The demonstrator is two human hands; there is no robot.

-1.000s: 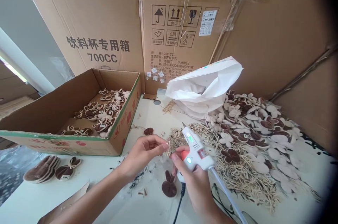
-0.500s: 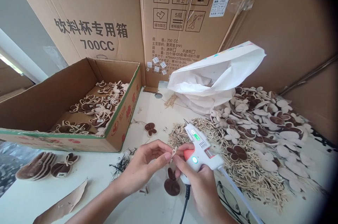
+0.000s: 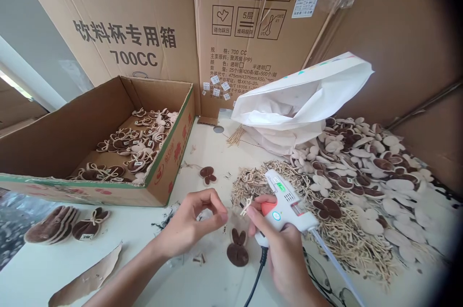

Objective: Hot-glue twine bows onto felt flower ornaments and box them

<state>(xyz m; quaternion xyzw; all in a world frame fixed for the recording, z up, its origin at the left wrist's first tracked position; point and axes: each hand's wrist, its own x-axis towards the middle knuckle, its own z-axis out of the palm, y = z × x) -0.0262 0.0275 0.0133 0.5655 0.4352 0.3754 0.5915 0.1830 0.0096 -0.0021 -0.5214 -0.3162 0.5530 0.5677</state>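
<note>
My right hand (image 3: 280, 244) is wrapped round a white hot glue gun (image 3: 285, 198) with an orange trigger and a lit green display. Between its thumb and forefinger it also pinches a small cream string bow (image 3: 246, 205). To the left, apart from the bow, my left hand (image 3: 195, 225) is closed with thumb and fingertips together; whether anything tiny is in the pinch I cannot make out. Below and between the hands, a brown rabbit-head fabric piece (image 3: 238, 251) lies on the white table. Another brown rabbit-shaped piece (image 3: 208, 175) lies farther back.
An open cardboard box (image 3: 170, 172) at left holds several bow-trimmed pieces. Loose cream bows (image 3: 361, 244) and a heap of fabric pieces (image 3: 376, 167) cover the right side. A white bag (image 3: 282, 118) stands behind. Eyeglasses (image 3: 318, 273), a paper scrap (image 3: 88, 278) and stacked pieces (image 3: 50, 225) lie nearer.
My left hand has let go of the bow and drawn away to the left. The bow stays in my right hand, which has shifted slightly right with the glue gun.
</note>
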